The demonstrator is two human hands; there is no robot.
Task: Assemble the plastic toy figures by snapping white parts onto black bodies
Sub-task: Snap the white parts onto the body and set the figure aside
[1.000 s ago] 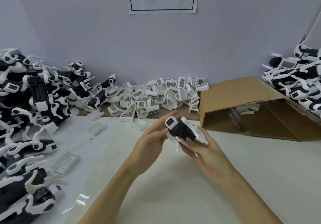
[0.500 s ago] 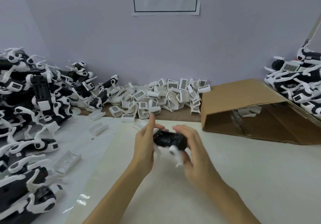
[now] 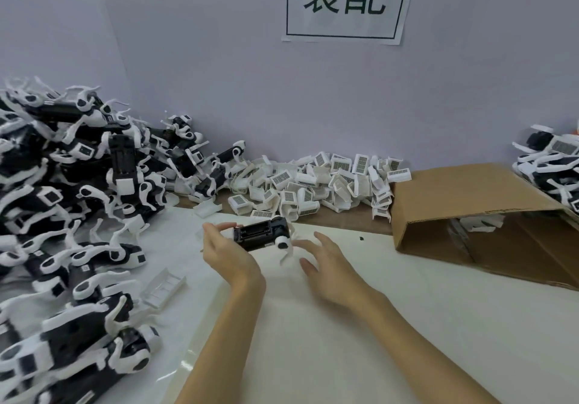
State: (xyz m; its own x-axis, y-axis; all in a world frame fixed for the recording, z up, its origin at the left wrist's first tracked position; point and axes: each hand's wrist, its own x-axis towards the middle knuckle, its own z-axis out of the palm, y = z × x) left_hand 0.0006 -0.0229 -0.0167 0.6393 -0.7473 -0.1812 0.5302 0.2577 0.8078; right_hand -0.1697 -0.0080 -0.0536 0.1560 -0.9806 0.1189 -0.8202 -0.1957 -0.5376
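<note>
My left hand (image 3: 227, 255) grips a black toy body (image 3: 260, 235) by its left end, just above the white table sheet. The body lies sideways with its open battery bay facing me, and white legs hang from its right end. My right hand (image 3: 329, 267) hovers just right of the toy with fingers spread, touching nothing. A heap of loose white barcode-labelled parts (image 3: 316, 184) lies along the back wall behind the toy.
A big pile of black-and-white figures (image 3: 62, 203) fills the left side. A few single white parts (image 3: 163, 287) lie on the sheet near it. An open cardboard box (image 3: 476, 218) lies on its side at right, with more figures (image 3: 551, 165) stacked behind it.
Both hands were holding the toy. The right hand has let go and opened. The left hand has moved the toy left and away, turned so the battery bay shows.
</note>
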